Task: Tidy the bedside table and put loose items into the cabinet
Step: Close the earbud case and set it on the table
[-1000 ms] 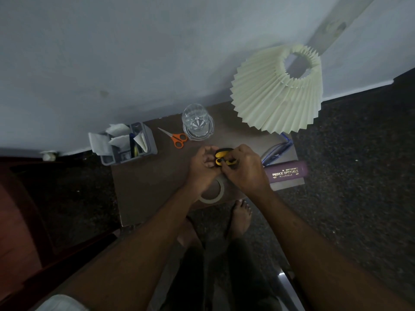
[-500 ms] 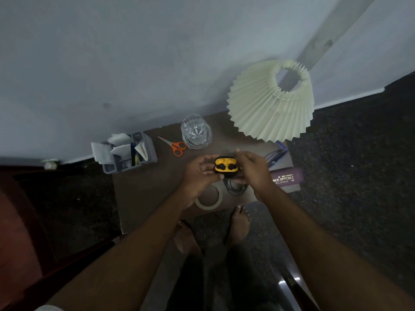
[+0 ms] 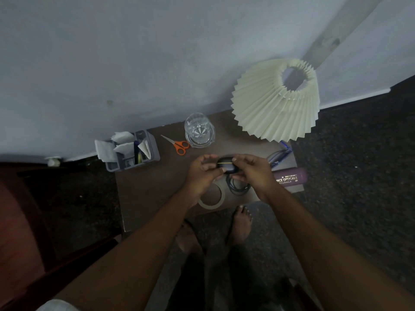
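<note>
A small black earbud case (image 3: 226, 165) with a thin yellow seam is held above the brown bedside table (image 3: 143, 189). Its lid is down. My left hand (image 3: 203, 173) grips its left end with thumb and fingers. My right hand (image 3: 251, 171) pinches its right end. Under my hands lie a roll of pale tape (image 3: 212, 199) and a coil of black cable (image 3: 238, 187). Orange-handled scissors (image 3: 178, 144) and a clear glass (image 3: 198, 131) sit at the back of the table.
A grey organiser (image 3: 132, 153) with papers and pens stands at the table's back left. A pleated cream lampshade (image 3: 276, 102) rises at the back right. A purple spectacle case (image 3: 289, 177) and blue-framed glasses (image 3: 279, 154) lie at the right edge. My bare feet (image 3: 240, 225) stand on dark floor.
The earbud case was open with its yellow inside showing; now its lid is down and only a yellow seam shows. Both hands stayed on it.
</note>
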